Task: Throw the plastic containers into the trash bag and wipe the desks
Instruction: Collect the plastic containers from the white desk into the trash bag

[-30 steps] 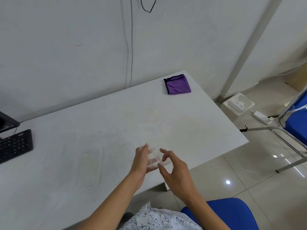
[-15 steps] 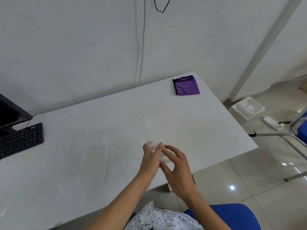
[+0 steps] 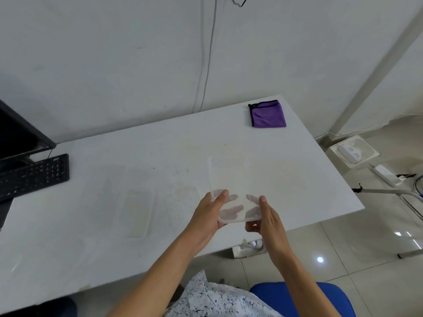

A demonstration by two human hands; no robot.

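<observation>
A clear plastic container [image 3: 231, 179] is held above the white desk [image 3: 160, 156], tilted with its near rim toward me. My left hand [image 3: 207, 216] grips its left side, thumb on the rim. On the right side my right hand [image 3: 267, 218] holds it, thumb on top and fingers under it. A second clear container [image 3: 138, 212] lies flat on the desk to the left. A folded purple cloth [image 3: 267, 114] sits at the desk's far right corner. No trash bag is in view.
A black keyboard [image 3: 34, 175] and a dark monitor [image 3: 16, 136] stand at the desk's left end. Under the front edge of the desk sits a white object [image 3: 248, 247] on the floor. A blue chair seat [image 3: 297, 298] is below me, a power strip [image 3: 386, 172] lies right.
The container has been lifted and spread out between my hands, which have moved apart to its two sides. The camera view has shifted a little to the left.
</observation>
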